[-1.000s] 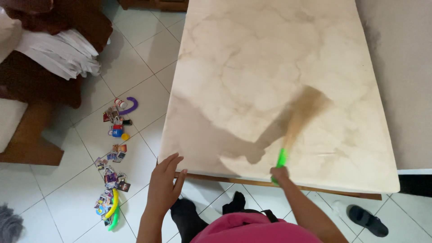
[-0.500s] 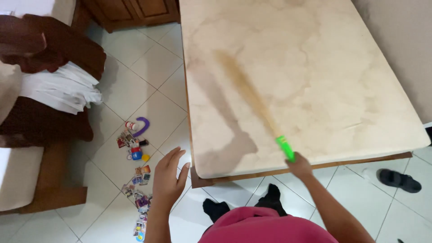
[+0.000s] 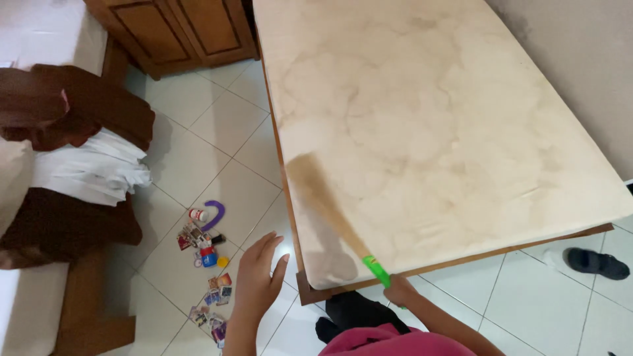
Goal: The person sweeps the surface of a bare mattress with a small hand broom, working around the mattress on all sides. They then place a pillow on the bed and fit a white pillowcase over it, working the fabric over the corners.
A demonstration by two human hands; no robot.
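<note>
Right hand (image 3: pixel 400 290) grips a blurred, green-handled broom (image 3: pixel 330 211) sweeping the tabletop (image 3: pixel 448 118) toward ten o'clock, left hand (image 3: pixel 256 280) open and empty; dust could fall onto the floor toys (image 3: pixel 206 245).

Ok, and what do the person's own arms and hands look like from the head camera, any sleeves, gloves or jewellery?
Both hands are bare: no gloves, and no rings or watch that I can make out on the left hand or the right hand. Both forearms are uncovered up to the bottom edge of the picture, with no sleeve cuffs in view. Below them shows a pink-red garment on the body.
</note>
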